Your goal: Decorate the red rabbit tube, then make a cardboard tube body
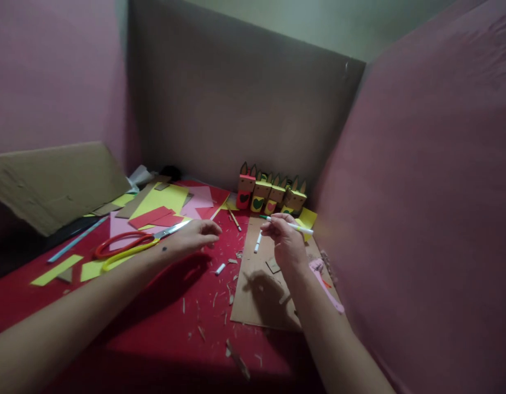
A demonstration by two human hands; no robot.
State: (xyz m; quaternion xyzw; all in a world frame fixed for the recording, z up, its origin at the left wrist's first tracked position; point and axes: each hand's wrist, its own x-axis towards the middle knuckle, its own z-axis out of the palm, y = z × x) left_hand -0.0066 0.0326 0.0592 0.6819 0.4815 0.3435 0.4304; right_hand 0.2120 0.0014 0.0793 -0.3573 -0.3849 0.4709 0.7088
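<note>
My right hand (pixel 286 241) pinches a white felt-tip marker (pixel 301 227) with a green tip above a cardboard sheet (pixel 248 301). Over the red cloth, my left hand (pixel 197 236) is held with its fingers loosely bent and apart, nothing seen in it. Close beside it lie large scissors (pixel 129 244) with red and yellow handles. A white marker cap (pixel 220 268) rests on the cloth between my hands. On the cardboard are a second small white marker piece (pixel 258 242) and a small cardboard square (pixel 273 265).
Several eared cardboard figures (pixel 245 191) with paper hearts stand at the back. Coloured paper (pixel 158 200), a pencil (pixel 233 217) and a blue stick (pixel 77 239) lie leftward. A pink tool (pixel 329 290) lies right. A cardboard flap (pixel 59 186) leans left; pink walls (pixel 425 180) enclose the table.
</note>
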